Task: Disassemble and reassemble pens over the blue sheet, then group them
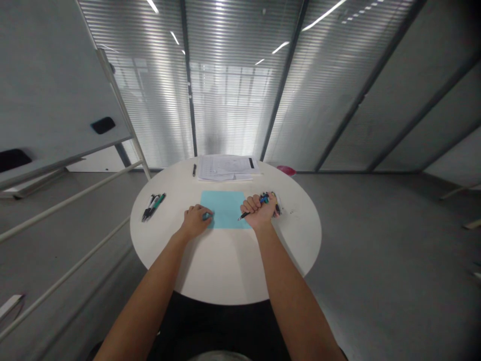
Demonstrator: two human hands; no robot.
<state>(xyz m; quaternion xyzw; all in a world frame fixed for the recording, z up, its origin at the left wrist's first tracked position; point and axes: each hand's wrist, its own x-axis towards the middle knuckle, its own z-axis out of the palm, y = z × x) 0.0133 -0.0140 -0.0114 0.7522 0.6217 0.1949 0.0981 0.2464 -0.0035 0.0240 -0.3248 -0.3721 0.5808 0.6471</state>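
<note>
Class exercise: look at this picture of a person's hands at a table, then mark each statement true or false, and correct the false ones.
1. The right hand grips a bunch of pens. True.
2. The left hand holds nothing. False: a small teal object is at its fingertips.
3. A light blue sheet lies between the hands. True.
4. The printed papers lie on the floor. False: the printed papers lie at the far edge of the round white table.
5. A small group of pens lies on the table, left of the blue sheet. True.
</note>
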